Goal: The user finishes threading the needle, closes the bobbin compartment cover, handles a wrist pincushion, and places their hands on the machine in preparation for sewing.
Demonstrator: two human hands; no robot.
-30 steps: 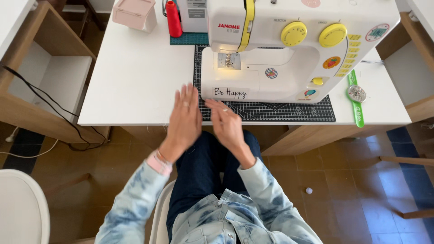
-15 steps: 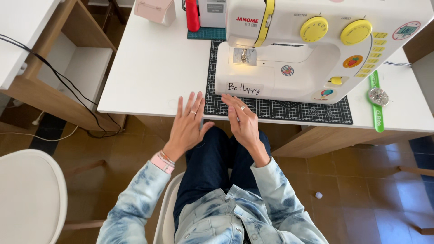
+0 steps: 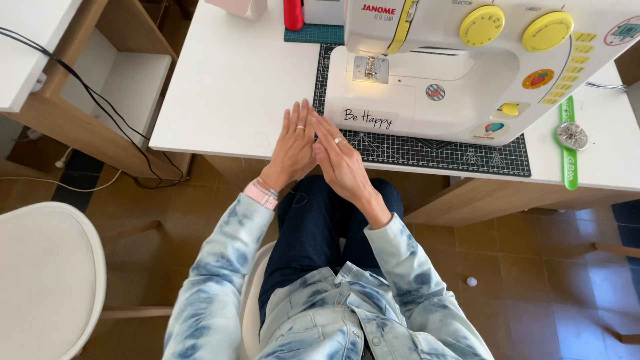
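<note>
My left hand (image 3: 295, 145) and my right hand (image 3: 341, 163) are stretched out flat, side by side and touching along their inner edges. They hover at the front edge of the white table (image 3: 227, 87). Both are empty, and each has a ring. The left wrist wears a pink band. The fingertips reach the left corner of a dark gridded cutting mat (image 3: 427, 151). On the mat stands a white sewing machine (image 3: 440, 80) with yellow dials, its needle area lit. I sit in a tie-dye denim jacket and dark jeans.
A green strap with a round silver piece (image 3: 569, 143) lies at the right of the mat. A red object (image 3: 293, 13) stands at the table's back. A wooden shelf unit (image 3: 127, 73) with a black cable is on the left, and a white chair (image 3: 40, 280) is at lower left.
My two hands have drawn closer until they touch side by side. The view has shifted, so the table and machine now sit further right and higher in it.
</note>
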